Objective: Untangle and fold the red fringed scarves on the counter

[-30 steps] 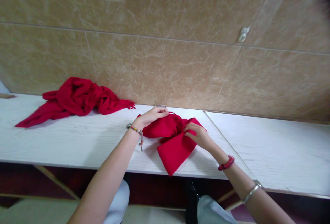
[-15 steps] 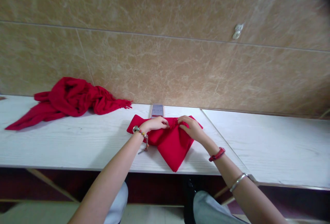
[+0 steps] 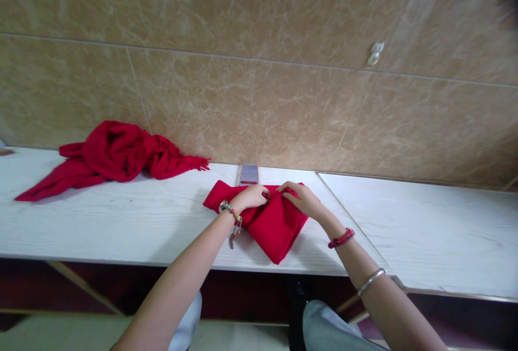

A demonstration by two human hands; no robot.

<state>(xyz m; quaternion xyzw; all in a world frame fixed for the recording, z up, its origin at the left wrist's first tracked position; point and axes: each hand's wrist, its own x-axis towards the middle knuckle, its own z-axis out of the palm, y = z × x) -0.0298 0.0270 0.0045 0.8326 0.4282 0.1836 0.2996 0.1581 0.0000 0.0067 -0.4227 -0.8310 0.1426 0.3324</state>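
Observation:
A folded red cloth, perhaps a scarf, lies on the white wood-grain counter, one pointed corner hanging toward the front edge. My left hand is closed on the cloth near its upper middle, fingers curled into the fold. Just to the right, my right hand pinches the same fold from the other side, with its fingertips close to the left ones. The exact grip is partly hidden by the fingers and fabric.
A crumpled red fringed scarf lies at the left against the marble-look wall. Behind the cloth is a phone. The white counter has a seam to the right of my hands. A small white hook is on the wall.
The left hand has moved slightly right, closer to the right hand. The cloth's front corner has risen a little. The camera view has shifted slightly.

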